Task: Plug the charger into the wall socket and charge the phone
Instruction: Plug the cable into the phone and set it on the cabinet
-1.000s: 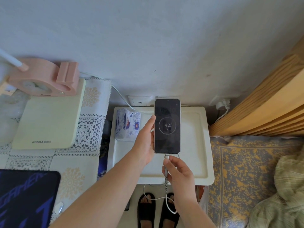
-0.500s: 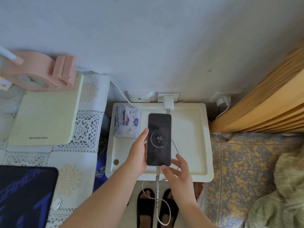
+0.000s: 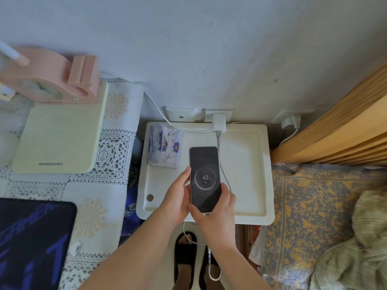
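Observation:
The phone [image 3: 205, 174] lies face up over the white tray-top side table [image 3: 249, 164], its dark screen showing a ring and "42". My left hand [image 3: 178, 195] holds its left edge. My right hand [image 3: 217, 208] grips its lower right corner and bottom end, covering the plug there. The white charger [image 3: 218, 122] sits in the wall socket [image 3: 209, 115] at the back. Its grey cable [image 3: 223, 164] runs down past the phone's right side, loops below the table edge and hangs over my feet.
A tissue pack [image 3: 164, 148] lies left of the phone. A second socket [image 3: 180, 116] and a white plug [image 3: 290, 122] are on the wall. Left: lace-covered desk [image 3: 109, 185], pink clock stand [image 3: 50, 80], cream pad, dark mouse mat. Right: wooden bed frame [image 3: 335, 130], patterned bedding.
The phone has come down from an upright hold near the wall to low over the table. My right hand moved from the cable plug up onto the phone's lower corner.

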The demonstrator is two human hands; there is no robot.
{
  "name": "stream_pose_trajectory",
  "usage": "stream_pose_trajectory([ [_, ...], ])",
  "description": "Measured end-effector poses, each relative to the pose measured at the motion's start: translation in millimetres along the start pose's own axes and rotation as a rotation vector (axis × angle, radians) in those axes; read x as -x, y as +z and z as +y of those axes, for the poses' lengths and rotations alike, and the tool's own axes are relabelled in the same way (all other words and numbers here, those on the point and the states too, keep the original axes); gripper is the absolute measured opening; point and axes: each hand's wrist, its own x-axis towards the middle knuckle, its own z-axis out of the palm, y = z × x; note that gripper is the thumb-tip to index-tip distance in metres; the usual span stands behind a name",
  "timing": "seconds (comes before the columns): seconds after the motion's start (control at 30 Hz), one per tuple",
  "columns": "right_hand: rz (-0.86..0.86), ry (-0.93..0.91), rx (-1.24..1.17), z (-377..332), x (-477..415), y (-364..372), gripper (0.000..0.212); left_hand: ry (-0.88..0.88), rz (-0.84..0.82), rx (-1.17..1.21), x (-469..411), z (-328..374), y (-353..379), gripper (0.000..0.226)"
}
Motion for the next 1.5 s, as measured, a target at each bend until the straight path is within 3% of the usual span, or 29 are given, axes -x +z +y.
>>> stream_pose_trajectory([
  [0.5, 0.186, 0.059, 0.15, 25.6, 0.8, -30.3, 0.096, -0.109, -0.112, -0.148, -9.7, -24.0, 43.3, 0.047],
  [0.73, 0.263, 0.095, 0.186, 36.3, -10.7, -47.7, 0.095, -0.034, -0.117, -0.323, -14.3, -28.7, 68.9, 0.035],
  [1.03, 0.225, 0.034, 0.169, 15.0, 3.4, -4.7, 0.093, 0.127, 0.154, -0.175, -6.8, -29.2, 27.7, 0.028],
  [1.33, 0.196, 0.145, 0.061, 2.8, -0.4, 46.1, 0.091, 0.234, 0.273, -0.212, -14.8, -8.3, -1.0, 0.017],
  [1.5, 0.155, 0.198, 0.089, 0.8, -6.2, 59.7, 0.092, 0.218, 0.36, -0.175, -25.1, -4.6, -10.4, 0.022],
])
